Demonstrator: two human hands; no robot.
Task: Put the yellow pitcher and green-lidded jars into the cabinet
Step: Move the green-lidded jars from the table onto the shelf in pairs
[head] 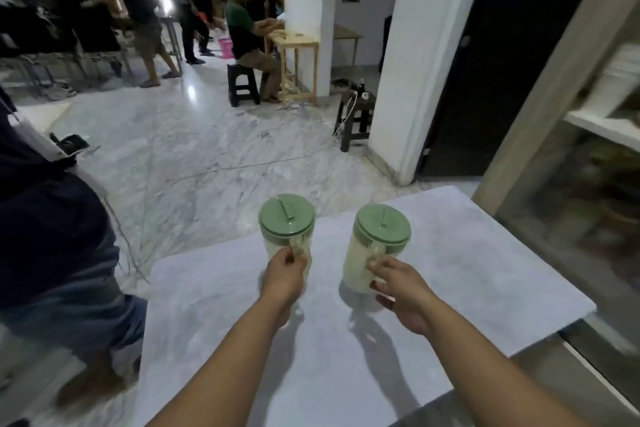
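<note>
Tabletop (467,270): pale, flat surface in the lower half of the view, its far edge meeting a marble floor (207,156).

Item 1, left jar (286,236): clear plastic with pale contents and a round green lid. It stands upright near the far-left edge of the tabletop. The left hand (284,276) is closed around the handle on its near side, thumb and fingers wrapped over it. Whether the base rests on the tabletop or is raised cannot be told.

Item 2, right jar (375,248): same make, green lid, pale contents, upright, just beside the left jar with a gap between them. The right hand (401,291) grips its side handle, fingers curled through the loop. A shadow lies under its base.

Both forearms are bare and reach forward from the bottom of the view.

Cabinet (588,135): at the right edge, well apart from the jars, with a pale wooden frame, a white shelf and blurred contents behind what looks like glass.

Surroundings: a white pillar (408,62) beyond the tabletop, a dark stool (355,121) at its foot carrying cables, and a dark doorway beside it. Farther back a seated person (247,35) on a second stool at a small wooden table (298,45), and several standing people at upper left. Another person in dark clothing (52,218) is close at the left edge.
</note>
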